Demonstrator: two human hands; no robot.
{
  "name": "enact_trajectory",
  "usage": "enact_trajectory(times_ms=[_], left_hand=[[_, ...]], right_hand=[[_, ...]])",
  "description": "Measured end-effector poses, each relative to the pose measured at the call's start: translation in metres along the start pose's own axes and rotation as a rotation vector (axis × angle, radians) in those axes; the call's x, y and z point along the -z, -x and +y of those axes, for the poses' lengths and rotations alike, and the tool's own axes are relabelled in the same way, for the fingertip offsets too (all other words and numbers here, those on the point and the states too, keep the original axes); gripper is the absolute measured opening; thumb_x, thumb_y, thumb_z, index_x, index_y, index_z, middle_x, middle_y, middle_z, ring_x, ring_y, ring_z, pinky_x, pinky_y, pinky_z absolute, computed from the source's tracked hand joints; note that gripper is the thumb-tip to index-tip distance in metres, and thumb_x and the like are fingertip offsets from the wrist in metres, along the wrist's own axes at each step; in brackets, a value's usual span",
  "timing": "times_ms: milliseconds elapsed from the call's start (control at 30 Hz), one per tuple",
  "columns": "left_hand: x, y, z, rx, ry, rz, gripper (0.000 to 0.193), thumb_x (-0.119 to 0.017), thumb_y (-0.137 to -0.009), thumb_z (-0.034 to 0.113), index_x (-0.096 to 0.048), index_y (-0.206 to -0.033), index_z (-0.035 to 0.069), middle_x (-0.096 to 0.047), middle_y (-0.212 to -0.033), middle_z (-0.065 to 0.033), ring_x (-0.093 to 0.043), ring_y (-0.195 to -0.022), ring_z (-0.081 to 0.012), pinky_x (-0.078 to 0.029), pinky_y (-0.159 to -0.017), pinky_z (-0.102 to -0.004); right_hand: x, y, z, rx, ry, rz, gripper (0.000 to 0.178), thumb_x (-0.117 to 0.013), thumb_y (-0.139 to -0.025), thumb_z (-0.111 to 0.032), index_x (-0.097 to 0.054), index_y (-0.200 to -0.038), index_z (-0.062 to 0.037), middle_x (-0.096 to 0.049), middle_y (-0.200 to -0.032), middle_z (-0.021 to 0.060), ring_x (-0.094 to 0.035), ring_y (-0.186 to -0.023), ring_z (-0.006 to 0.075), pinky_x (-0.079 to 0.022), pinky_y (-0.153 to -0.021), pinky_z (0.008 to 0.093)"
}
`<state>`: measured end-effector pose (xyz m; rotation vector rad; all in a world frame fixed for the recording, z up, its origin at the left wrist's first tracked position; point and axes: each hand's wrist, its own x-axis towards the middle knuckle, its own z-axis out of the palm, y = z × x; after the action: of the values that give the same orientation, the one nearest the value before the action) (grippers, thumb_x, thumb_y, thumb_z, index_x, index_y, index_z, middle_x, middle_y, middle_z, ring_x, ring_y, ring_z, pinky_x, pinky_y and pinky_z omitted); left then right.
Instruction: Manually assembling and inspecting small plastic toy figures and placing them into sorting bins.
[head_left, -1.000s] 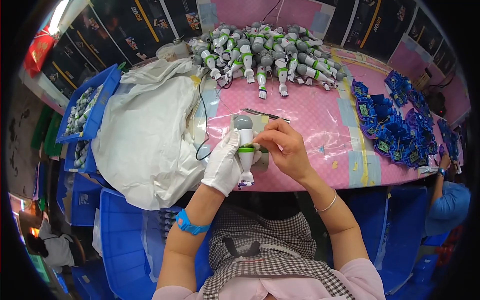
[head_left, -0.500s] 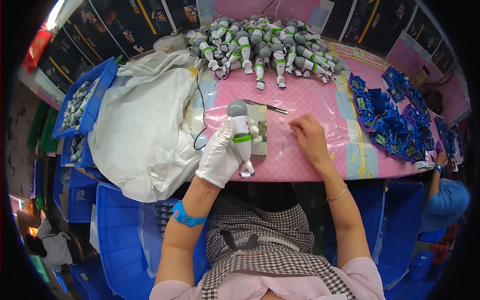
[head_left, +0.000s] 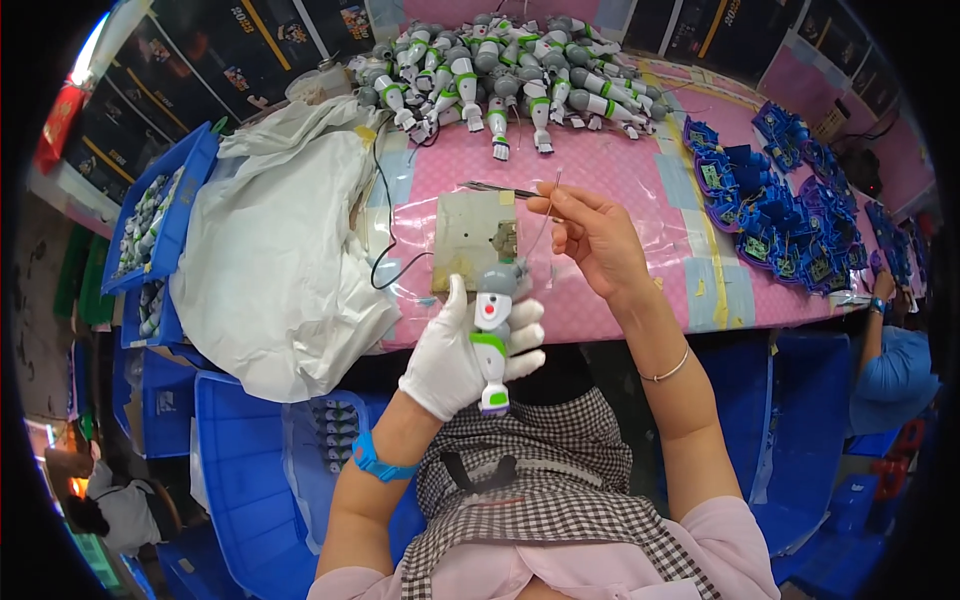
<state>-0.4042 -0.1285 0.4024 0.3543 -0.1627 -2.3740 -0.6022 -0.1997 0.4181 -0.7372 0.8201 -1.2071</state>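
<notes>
My left hand (head_left: 455, 360), in a white glove, is closed round a toy arm (head_left: 490, 345) with a grey ball shoulder, white body, green band and red dot. Its ball end points away from me and its fist end towards me. My bare right hand (head_left: 595, 240) pinches a thin wire (head_left: 540, 228) that runs down towards the ball end. Where the wire joins the arm is too small to make out. Beyond my left hand lies a grey metal plate fixture (head_left: 462, 235) with a small block at its right side. Dark tweezers (head_left: 490, 188) rest at its far edge, partly behind my right fingers.
A heap of similar toy arms (head_left: 510, 75) fills the table's far side. Blue and purple parts with circuit boards (head_left: 790, 220) lie at right, near a co-worker (head_left: 890, 370). White sheeting (head_left: 280, 260) and a blue bin of parts (head_left: 160, 220) are at left.
My left hand has brought the toy arm nearer to me and turned it, uncovering the fixture. My right hand has moved left and now pinches the thin wire.
</notes>
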Motion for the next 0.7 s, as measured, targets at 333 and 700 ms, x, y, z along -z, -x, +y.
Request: enact_trajectory(times_ms=[333,700], left_hand=[[-0.001,0.019,-0.028,-0.08,-0.571,0.252,0.035,-0.057,-0.088,0.027,-0.047,-0.112,0.004,-0.052,-0.086,-0.0046,-0.052,-0.064,-0.0124,-0.043,-0.058,-0.0265],[-0.009,0.0,0.001,-0.396,-0.707,0.396,0.032,-0.056,-0.091,0.026,-0.049,-0.113,0.004,-0.06,-0.089,-0.0065,-0.061,-0.082,-0.0171,-0.053,-0.072,-0.0328]], right_hand=[[0.016,0.011,0.012,-0.116,0.172,-0.006,0.017,-0.061,-0.083,-0.015,-0.066,-0.093,-0.0011,-0.059,-0.069,0.0012,-0.044,-0.047,0.0038,-0.036,-0.043,0.0182],[0.012,-0.017,0.026,-0.06,0.665,-0.135,0.018,-0.058,-0.08,-0.017,-0.066,-0.072,-0.0032,-0.048,-0.055,-0.0045,-0.038,-0.048,0.002,-0.025,-0.043,0.0188]])
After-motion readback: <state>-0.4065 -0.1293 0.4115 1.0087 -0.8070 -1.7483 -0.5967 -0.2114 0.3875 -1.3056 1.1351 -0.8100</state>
